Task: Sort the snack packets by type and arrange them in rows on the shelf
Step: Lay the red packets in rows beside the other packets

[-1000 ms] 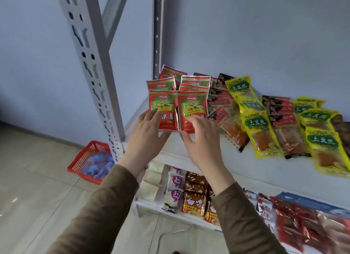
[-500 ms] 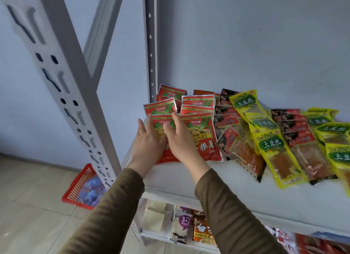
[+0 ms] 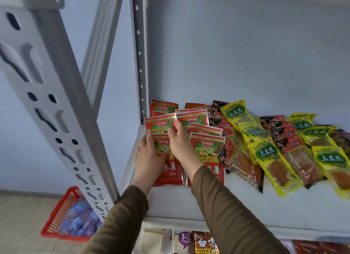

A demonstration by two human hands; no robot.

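Item: red snack packets (image 3: 206, 149), two overlapping rows at the left end of the shelf (image 3: 189, 204), beside the rear upright (image 3: 140, 64).

Left hand (image 3: 149, 159): fingers flat on the front-left packet (image 3: 166, 170). Right hand (image 3: 181, 145): fingers reach onto the packet behind; whether they pinch it seems unclear.

Handling: slide flat, squaring edges without lifting.

Room: bare shelf toward the front lip; yellow packets (image 3: 265, 155) crowd the right.

Under your brown sleeves (image 3: 233, 212), the packets (image 3: 207, 149) at the left are red with green-and-yellow pictures and silver edges. To the right lie yellow packets (image 3: 265, 153) with green labels and black-and-red ones (image 3: 287, 140). The shelf (image 3: 227, 202) is pale grey; the basket (image 3: 62, 216) down left is red.
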